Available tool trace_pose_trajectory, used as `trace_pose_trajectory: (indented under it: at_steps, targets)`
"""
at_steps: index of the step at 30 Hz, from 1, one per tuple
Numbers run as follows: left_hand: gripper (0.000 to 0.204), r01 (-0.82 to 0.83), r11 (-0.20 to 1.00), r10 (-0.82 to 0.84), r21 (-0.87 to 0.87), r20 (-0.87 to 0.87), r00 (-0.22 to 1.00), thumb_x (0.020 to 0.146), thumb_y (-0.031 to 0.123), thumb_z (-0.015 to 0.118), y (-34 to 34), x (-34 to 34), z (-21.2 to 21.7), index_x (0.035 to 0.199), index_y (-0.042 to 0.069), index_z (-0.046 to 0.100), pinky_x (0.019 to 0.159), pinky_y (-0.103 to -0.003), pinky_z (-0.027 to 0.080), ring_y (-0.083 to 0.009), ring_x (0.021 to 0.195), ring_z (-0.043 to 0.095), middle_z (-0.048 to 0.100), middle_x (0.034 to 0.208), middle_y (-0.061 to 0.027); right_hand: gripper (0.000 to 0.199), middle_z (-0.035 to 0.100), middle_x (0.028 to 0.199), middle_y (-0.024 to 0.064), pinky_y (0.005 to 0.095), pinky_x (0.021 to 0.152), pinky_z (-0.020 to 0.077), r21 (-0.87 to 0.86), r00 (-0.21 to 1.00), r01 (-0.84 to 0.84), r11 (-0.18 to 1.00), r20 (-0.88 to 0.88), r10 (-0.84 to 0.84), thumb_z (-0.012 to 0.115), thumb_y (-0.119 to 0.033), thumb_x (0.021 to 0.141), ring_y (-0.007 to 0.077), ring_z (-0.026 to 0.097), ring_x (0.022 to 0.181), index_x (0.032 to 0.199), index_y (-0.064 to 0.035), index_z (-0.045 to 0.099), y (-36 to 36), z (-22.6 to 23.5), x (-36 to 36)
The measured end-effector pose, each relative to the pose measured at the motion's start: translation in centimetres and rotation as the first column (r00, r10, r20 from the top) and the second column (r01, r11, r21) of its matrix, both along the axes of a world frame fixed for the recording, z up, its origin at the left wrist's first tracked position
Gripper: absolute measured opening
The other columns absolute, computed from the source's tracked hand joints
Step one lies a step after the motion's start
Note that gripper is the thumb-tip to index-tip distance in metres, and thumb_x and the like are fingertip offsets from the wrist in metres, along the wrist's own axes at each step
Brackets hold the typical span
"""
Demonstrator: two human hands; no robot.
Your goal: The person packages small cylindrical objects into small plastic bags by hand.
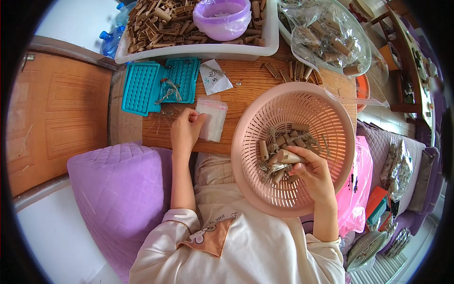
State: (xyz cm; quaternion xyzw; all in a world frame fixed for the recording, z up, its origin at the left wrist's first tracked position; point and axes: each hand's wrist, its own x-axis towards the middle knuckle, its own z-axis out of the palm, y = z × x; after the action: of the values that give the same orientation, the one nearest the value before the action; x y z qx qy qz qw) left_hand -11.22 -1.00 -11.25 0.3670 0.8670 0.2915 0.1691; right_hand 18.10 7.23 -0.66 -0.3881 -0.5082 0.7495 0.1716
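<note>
Over the pink colander [243,142], my right hand [312,173] is closed around a pale brown tube [289,156] with thin strings hanging from it. More brown tubes tangled with grey-green string [302,137] lie in the bottom of the colander. My left hand [187,130] hovers at the table's near edge, thumb and fingertips pinched together; whatever is between them is too small to make out. Right beside those fingers lies a stack of small clear plastic bags [215,124].
Two teal moulded trays [142,87] with string bits sit left on the wooden table [246,71]. A white bin [198,53] of brown pieces holds a purple bowl [222,21]. At back right stands a plastic-lined tub [331,35]; loose pieces [293,71] lie nearby.
</note>
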Motion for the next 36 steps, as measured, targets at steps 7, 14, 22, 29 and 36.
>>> trace_pose_trajectory:
  at_steps: [7, 14, 22, 29, 36]
  targets:
    - [0.03, -0.031, 0.998, 0.042, 0.06, -0.189, 0.981, 0.069, 0.026, 0.07, 0.7, 0.5, 0.0, 0.081, 0.002, 0.057, 0.059, -0.035, 0.044, -0.026, 0.063, 0.058, 0.059, 0.066, -0.0095, 0.031, 0.057, 0.1, 0.0076, 0.0221, 0.074, 0.0463, -0.02, 1.0, -0.016, 1.0, 0.003, 0.016, 0.05, 0.0, 0.086, 0.0095, 0.054, 0.082, 0.116, 0.0062, 0.047, 0.0, -0.1, -0.2]
    - [0.029, -0.062, 0.988, 0.06, -0.138, -0.014, 0.998, 0.067, 0.022, 0.071, 1.5, 0.7, 0.3, 0.082, 0.001, 0.056, 0.057, -0.035, 0.045, -0.0249, 0.061, 0.058, 0.06, 0.068, -0.01, 0.034, 0.06, 0.098, 0.0066, 0.0205, 0.073, 0.0459, -0.047, 1.0, -0.026, 0.999, 0.003, 0.026, 0.055, -0.004, 0.084, 0.0086, 0.055, 0.086, 0.115, 0.0061, 0.048, -0.1, 0.2, -0.3]
    - [0.014, -0.027, 0.985, 0.052, 0.168, -0.143, 0.988, 0.073, 0.011, 0.064, 0.1, 0.1, -0.8, 0.079, 0.001, 0.056, 0.054, -0.03, 0.044, -0.0196, 0.058, 0.059, 0.06, 0.064, -0.0094, 0.031, 0.059, 0.098, 0.0084, 0.0209, 0.073, 0.0455, 0.027, 0.997, -0.051, 0.998, 0.059, 0.05, 0.048, 0.005, 0.084, 0.0087, 0.054, 0.079, 0.115, 0.0061, 0.048, -0.1, 0.1, -0.3]
    - [0.01, -0.033, 0.981, 0.013, 0.19, 0.102, 0.995, 0.082, 0.006, 0.056, -0.7, 1.1, 3.4, 0.089, 0.002, 0.05, 0.064, -0.024, 0.044, -0.0116, 0.07, 0.06, 0.062, 0.073, -0.0096, 0.031, 0.057, 0.102, 0.0086, 0.0217, 0.076, 0.0452, 0.177, 0.979, 0.107, 0.978, 0.154, -0.135, 0.049, 0.007, 0.082, 0.012, 0.054, 0.089, 0.113, 0.0042, 0.051, 0.2, 1.8, -1.0]
    - [0.02, -0.11, 0.929, -0.087, 0.353, 0.497, 0.863, 0.075, 0.004, 0.065, -1.4, 4.3, 8.4, 0.093, -0.001, 0.056, 0.059, -0.019, 0.043, -0.0058, 0.068, 0.056, 0.065, 0.077, -0.0082, 0.035, 0.053, 0.097, 0.0117, 0.0244, 0.071, 0.0464, 0.613, 0.959, 0.111, 0.782, 0.14, -0.246, 0.055, 0.01, 0.073, 0.0187, 0.055, 0.083, 0.106, 0.0011, 0.057, -0.3, 4.2, -3.6]
